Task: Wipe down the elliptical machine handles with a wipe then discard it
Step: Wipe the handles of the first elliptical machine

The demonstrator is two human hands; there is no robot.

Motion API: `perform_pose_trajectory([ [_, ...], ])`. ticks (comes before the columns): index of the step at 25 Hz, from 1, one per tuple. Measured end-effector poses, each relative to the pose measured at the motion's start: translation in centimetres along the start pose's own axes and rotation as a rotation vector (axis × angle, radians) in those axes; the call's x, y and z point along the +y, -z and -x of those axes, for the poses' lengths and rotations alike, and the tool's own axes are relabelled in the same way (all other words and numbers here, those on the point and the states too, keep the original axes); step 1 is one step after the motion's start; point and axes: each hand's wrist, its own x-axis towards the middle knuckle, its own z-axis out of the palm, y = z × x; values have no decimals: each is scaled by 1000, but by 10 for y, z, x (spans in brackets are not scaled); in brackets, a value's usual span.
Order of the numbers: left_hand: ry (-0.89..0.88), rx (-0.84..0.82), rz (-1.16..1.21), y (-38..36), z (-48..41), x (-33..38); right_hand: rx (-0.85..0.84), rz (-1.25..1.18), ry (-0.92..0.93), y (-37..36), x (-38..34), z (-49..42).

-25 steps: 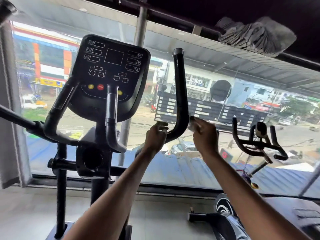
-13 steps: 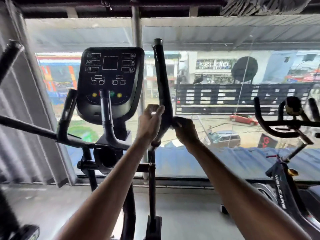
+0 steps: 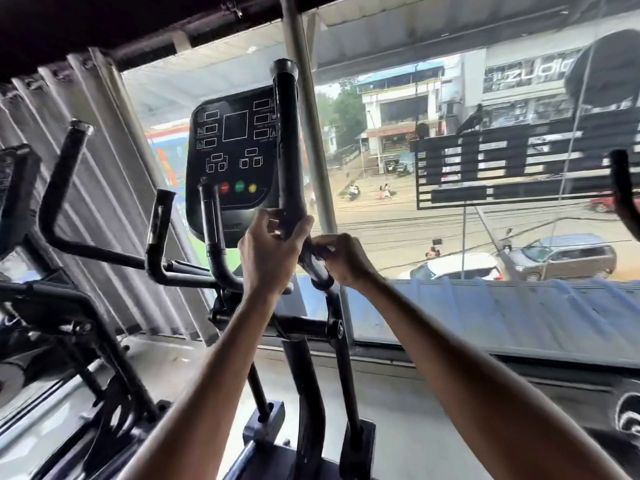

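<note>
The elliptical's tall black right handle (image 3: 287, 150) rises in front of the console (image 3: 232, 150). My left hand (image 3: 272, 252) grips this handle at the foot of its straight part, fingers curled round it. My right hand (image 3: 343, 259) wraps the same handle just below, at the bend above its lower collar. No wipe shows plainly; only a small pale patch sits between my right fingers. The left moving handle (image 3: 60, 188) and two short fixed grips (image 3: 211, 230) (image 3: 157, 230) stand untouched to the left.
A big window (image 3: 450, 202) lies straight ahead, with a grey corrugated shutter (image 3: 114, 202) on its left. Another machine's black handlebar (image 3: 623, 192) pokes in at the right edge. More dark equipment (image 3: 20, 188) crowds the left side. Grey floor (image 3: 398, 403) lies below.
The view has moved closer and swung, so the right handle now overlaps the console. My left hand keeps its grip; my right hand has slipped a little lower, onto the bend.
</note>
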Motion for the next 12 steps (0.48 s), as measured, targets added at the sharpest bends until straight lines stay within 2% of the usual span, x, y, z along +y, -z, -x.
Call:
perform_pose_trajectory([
  [9, -93, 333, -112, -35, 8, -4, -38, -204, 222, -23, 76, -27],
  [12, -103, 395, -190, -39, 11, -2, -111, -131, 181, -33, 106, -38],
])
